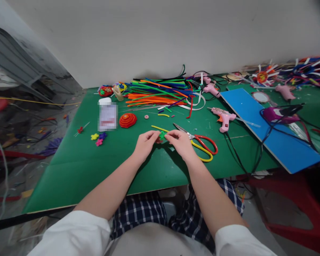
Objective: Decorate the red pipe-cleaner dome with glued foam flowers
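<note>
My left hand (145,143) and my right hand (180,141) meet over the green table (77,167), both pinched on a small green pipe-cleaner piece (162,135) held between their fingertips. A yellow pipe cleaner (160,128) lies just behind the hands. Red and yellow scissors (201,143) rest right of my right hand, touching it or nearly so.
A pile of coloured pipe cleaners (160,93) lies at the back. An orange coiled dome (127,120), a white bottle (107,114) and small flowers (98,138) sit left. Pink glue guns (224,118) and a blue board (266,128) are to the right.
</note>
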`<state>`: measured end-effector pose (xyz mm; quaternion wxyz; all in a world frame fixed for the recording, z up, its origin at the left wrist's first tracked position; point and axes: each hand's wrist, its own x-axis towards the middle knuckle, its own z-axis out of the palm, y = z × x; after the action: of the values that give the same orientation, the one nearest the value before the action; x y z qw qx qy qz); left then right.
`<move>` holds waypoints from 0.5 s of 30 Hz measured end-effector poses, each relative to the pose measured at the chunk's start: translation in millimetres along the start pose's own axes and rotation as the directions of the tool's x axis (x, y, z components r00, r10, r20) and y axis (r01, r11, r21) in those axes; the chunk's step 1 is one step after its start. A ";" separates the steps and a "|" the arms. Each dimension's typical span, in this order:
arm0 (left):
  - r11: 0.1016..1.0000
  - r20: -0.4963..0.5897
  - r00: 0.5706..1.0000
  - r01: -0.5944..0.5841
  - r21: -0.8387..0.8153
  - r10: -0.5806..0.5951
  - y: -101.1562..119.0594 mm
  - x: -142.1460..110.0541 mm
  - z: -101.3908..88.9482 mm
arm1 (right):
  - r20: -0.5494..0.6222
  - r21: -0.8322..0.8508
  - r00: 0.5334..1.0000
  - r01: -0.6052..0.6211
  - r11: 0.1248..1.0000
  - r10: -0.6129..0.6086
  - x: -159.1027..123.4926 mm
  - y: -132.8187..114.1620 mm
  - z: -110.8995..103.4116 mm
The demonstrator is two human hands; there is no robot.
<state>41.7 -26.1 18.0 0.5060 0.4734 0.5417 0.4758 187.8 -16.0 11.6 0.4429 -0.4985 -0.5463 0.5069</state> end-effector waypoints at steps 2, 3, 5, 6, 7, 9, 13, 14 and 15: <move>0.995 -0.001 1.000 0.027 -0.095 -0.027 -0.1 0.2 0.2 | -0.001 0.038 0.999 -0.034 0.999 0.034 0.2 1.5 0.9; 0.992 0.007 0.999 0.036 -0.123 -0.035 -0.2 0.2 0.3 | -0.002 0.049 0.999 -0.047 0.998 0.047 0.3 1.8 1.3; 0.993 0.028 0.999 0.040 -0.108 -0.038 -0.3 0.2 0.6 | -0.004 0.052 0.998 -0.055 0.997 0.055 0.0 1.2 1.8; 0.996 0.029 0.999 0.038 -0.085 -0.035 -0.4 0.1 0.6 | -0.006 0.045 0.999 -0.046 0.998 0.046 -0.4 0.2 1.8; 0.997 0.028 0.999 0.034 -0.064 -0.033 -0.5 0.2 0.6 | -0.009 0.031 1.000 -0.030 0.999 0.030 -0.9 -1.0 1.7; 0.998 0.023 0.999 0.031 -0.046 -0.030 -0.8 0.5 0.4 | -0.016 -0.015 1.000 0.016 1.000 -0.017 -2.2 -4.2 1.5; 0.999 0.014 0.999 0.034 -0.033 -0.034 -1.8 1.6 -0.1 | -0.029 -0.097 0.997 0.066 0.993 -0.070 -4.6 -9.6 1.5; 0.999 0.013 0.999 0.030 -0.019 -0.030 -2.0 1.7 -0.2 | -0.031 -0.102 0.997 0.065 0.993 -0.069 -4.8 -10.2 1.6; 1.000 0.015 1.000 0.024 -0.004 -0.024 -2.3 1.7 -0.2 | -0.031 -0.104 0.997 0.061 0.993 -0.064 -4.9 -10.3 1.6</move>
<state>41.3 -24.7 15.6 0.5168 0.4695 0.5424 0.4673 185.7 -21.0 21.8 0.4415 -0.5120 -0.5793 0.4552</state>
